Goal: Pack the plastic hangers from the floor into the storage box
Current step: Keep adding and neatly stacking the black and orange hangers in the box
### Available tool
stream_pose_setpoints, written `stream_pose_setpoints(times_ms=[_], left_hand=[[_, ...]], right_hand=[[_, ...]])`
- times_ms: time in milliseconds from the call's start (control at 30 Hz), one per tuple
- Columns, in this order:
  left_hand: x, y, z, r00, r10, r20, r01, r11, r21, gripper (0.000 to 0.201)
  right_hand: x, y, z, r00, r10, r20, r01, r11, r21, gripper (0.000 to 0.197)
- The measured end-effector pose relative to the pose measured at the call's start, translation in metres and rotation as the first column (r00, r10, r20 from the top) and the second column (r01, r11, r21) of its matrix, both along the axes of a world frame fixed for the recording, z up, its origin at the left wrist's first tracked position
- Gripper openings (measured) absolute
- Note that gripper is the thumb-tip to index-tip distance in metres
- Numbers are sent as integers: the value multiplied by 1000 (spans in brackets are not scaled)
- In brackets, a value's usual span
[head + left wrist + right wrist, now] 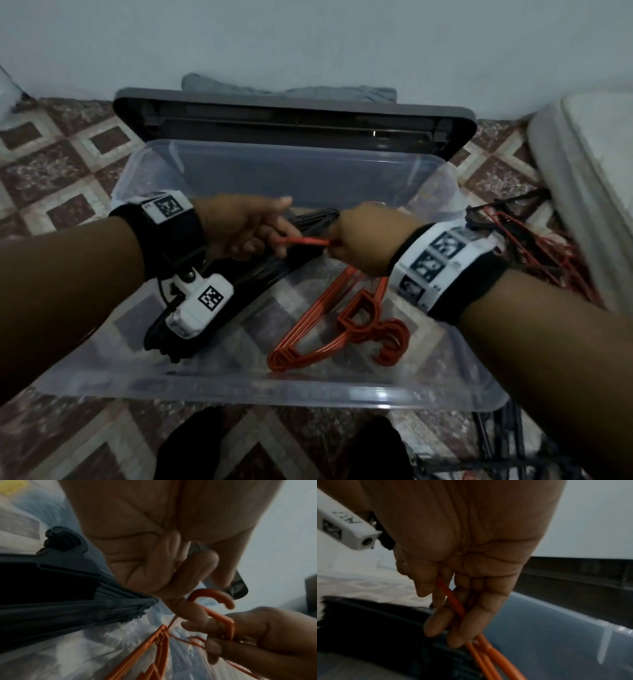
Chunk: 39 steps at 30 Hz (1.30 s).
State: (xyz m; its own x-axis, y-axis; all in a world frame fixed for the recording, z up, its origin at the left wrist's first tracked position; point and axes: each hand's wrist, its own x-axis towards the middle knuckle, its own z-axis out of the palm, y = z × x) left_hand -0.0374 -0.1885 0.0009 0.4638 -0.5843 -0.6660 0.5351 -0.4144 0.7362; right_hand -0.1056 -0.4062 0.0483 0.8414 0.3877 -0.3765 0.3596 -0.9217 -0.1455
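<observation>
The clear storage box (267, 387) stands open on the tiled floor. Inside, a stack of black hangers (260, 274) lies at the left and a stack of orange hangers (329, 318) in the middle. Above them my left hand (263, 240) and right hand (342, 240) both grip one orange hanger (301, 241). In the left wrist view my left hand's fingers (192, 609) curl round the orange hanger (212, 595) just below its hook, and the right hand (248, 635) holds its neck. In the right wrist view my fingers (471, 615) are wrapped round the orange hanger (453, 601).
The box's dark lid (294, 116) leans against the wall with a grey cloth (287, 90) behind it. A tangled pile of red and black hangers (527, 240) lies on the floor at the right, beside a white mattress (589, 164). More black hangers (496, 452) lie at the bottom right.
</observation>
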Motion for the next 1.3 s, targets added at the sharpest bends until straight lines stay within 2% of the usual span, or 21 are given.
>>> stream_pose_setpoints(times_ms=[100,167,233,300,367,433,500,567,667,767,867,933,1033,1133,1200,1300], left_hand=[[-12,-6,-21,979,-169,113,151,977,153,44],[-22,-11,-40,962,-242,123,205,944,257,26],[-31,-15,-58,946,-307,107,259,910,323,20],[-37,-21,-71,919,-385,83,328,865,381,18],[-39,-26,-79,875,-472,111,367,794,484,15],[-42,-31,-81,835,-541,101,412,735,539,13],[-46,-37,-82,787,-612,73,487,690,535,12],[-48,-40,-77,742,-661,115,522,677,519,8],[-45,-43,-67,788,-587,188,485,778,399,11],[-42,-41,-54,913,-387,128,361,914,187,7],[-41,-39,-46,984,-165,69,161,985,61,24],[-39,-38,-41,998,-40,37,41,999,-16,27],[-35,-37,-33,997,67,-39,-71,992,-105,25],[-30,-38,-22,986,123,-111,-139,980,-144,26],[-26,-39,-14,984,139,-112,-157,973,-168,32],[-21,-40,-7,981,135,-137,-166,955,-245,42]], right_hand=[[-10,11,-41,998,-30,-49,26,995,-93,24],[-18,12,-64,998,10,-67,-16,996,-93,26],[-23,9,-81,992,76,-102,-83,995,-60,26],[-23,5,-95,967,152,-204,-172,981,-85,30],[-20,0,-107,945,135,-297,-176,978,-114,29],[-13,-6,-119,958,134,-252,-171,977,-131,21],[-1,-13,-132,979,114,-171,-142,976,-163,30],[14,-20,-140,992,7,-129,-27,988,-151,35],[30,-26,-140,989,-144,-47,135,980,-148,14],[34,-34,-142,980,-197,8,196,968,-159,32],[38,-42,-139,989,-142,-28,134,972,-193,30],[40,-45,-136,987,-150,-51,139,973,-185,20],[43,-47,-132,967,-243,-77,231,963,-142,11],[48,-50,-130,968,-247,-44,242,965,-101,18],[50,-50,-129,969,-244,-41,239,966,-95,25],[52,-52,-121,969,-232,-79,227,971,-71,25]])
